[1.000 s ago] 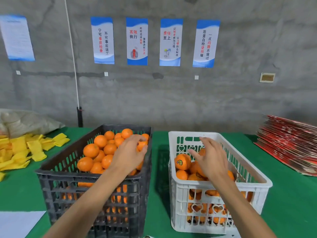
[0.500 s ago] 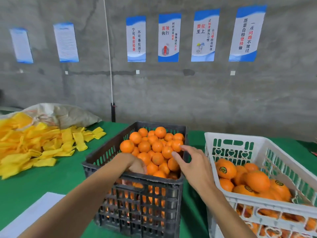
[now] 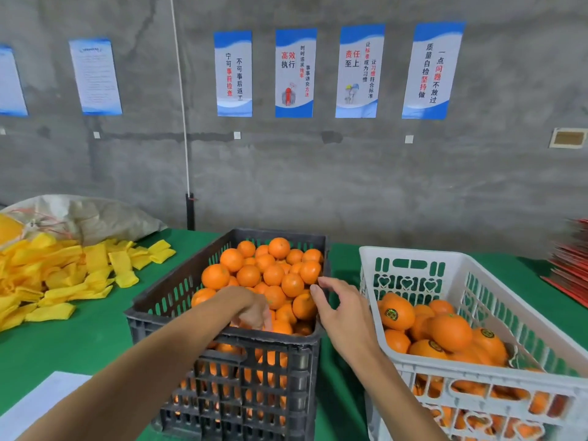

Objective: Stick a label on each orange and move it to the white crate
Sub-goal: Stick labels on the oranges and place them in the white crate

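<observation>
Green cloth covers the table (image 3: 79, 338), with two crates set side by side so fruit travels a short way. Her left hand (image 3: 253, 308) dips into the black crate (image 3: 229, 345) among unlabelled oranges (image 3: 273, 275); whether it grips one I cannot tell. Right hand (image 3: 345, 316) hovers loosely spread, empty, beside the white crate (image 3: 477, 389) of labelled fruit.

A black slatted crate (image 3: 178, 289) at lower centre of the frame is heaped with plain, unlabelled oranges (image 3: 273, 275). Just right of it, apart, stands the white crate (image 3: 496, 281) with heart cut-outs, partly filled with oranges (image 3: 450, 332), several showing small round dark labels (image 3: 390, 312) on top.
</observation>
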Demonstrator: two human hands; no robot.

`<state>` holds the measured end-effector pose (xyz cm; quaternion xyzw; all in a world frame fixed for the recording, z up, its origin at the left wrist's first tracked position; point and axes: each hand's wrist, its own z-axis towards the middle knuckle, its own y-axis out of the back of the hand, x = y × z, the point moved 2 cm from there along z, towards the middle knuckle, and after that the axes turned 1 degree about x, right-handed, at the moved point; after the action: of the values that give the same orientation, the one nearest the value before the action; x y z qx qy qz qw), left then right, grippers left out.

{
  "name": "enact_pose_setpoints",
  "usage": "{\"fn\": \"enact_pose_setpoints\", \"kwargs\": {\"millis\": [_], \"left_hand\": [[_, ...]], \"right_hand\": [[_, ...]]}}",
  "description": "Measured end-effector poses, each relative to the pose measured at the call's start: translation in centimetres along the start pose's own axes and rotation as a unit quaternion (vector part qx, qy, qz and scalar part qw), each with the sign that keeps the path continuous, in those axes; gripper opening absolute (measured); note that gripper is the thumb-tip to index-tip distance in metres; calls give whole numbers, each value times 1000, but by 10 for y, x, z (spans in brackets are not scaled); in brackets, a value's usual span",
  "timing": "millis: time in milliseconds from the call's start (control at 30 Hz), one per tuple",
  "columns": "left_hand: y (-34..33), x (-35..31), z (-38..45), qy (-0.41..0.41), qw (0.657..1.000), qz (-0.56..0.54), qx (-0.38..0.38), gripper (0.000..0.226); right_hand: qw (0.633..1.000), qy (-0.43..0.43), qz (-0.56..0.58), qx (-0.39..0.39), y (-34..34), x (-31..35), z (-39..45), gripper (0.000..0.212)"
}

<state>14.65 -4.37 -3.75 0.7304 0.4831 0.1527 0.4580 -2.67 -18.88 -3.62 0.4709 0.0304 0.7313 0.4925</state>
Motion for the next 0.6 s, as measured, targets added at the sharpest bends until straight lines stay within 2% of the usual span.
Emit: {"fn": "enact_pose_setpoints", "kwargs": {"millis": [67, 133, 200, 267, 333, 400, 500, 533, 600], "left_hand": [[5, -4, -6, -72, 995, -4, -63, 44], [10, -14, -21, -151, 965, -6, -214, 52], [6, -24, -42, -227, 900, -76, -364, 55], [-8, -41, -65, -311, 812, -171, -463, 55], [-26, -61, -88, -383, 742, -227, -501, 56], [-46, -80, -106, -418, 701, -266, -513, 58], [-83, -98, -122, -423, 677, -271, -538, 61], [-98, -102, -124, -416, 685, -258, -540, 63], [-132, -107, -122, -386, 724, -219, -528, 70]], "right_hand": [[1000, 1, 3, 8, 4, -1, -5, 39], [1000, 11, 7, 21, 9, -1, -9, 41], [999, 23, 17, 28, 16, 3, -10, 44], [998, 34, 46, 31, 23, 10, -12, 50], [994, 41, 96, 21, 32, 18, -17, 56], [988, 37, 153, -4, 43, 23, -27, 59], [978, 46, 196, -57, 59, 22, -60, 57], [978, 47, 193, -70, 62, 17, -75, 57], [981, 36, 170, -81, 66, -1, -107, 59]]}}
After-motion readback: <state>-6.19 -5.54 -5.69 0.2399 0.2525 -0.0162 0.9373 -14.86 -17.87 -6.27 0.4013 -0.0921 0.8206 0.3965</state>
